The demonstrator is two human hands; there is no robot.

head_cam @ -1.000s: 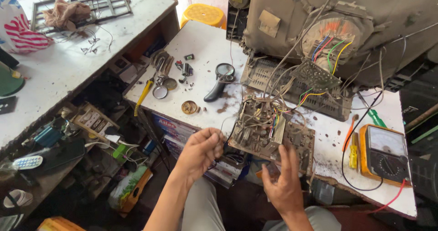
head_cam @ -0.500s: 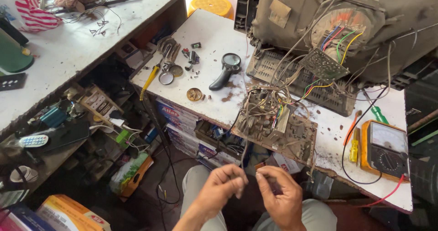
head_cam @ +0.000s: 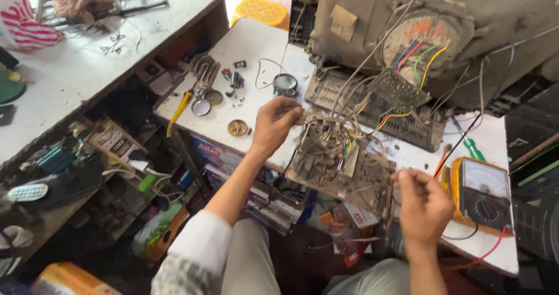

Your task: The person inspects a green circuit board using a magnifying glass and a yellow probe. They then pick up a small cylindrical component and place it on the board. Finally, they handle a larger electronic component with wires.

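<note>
Both hands' grip (head_cam: 276, 123) on dusty circuit board (head_cam: 340, 161)

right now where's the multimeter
In the head view, the multimeter lies at the table's right end, just right of the right hand and the circuit board.

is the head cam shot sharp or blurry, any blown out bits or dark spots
Head view: circuit board and left hand fairly sharp; right hand slightly soft; white worktop bright, nearly washed out at the top; shelves under the bench sit in deep shadow.
</note>
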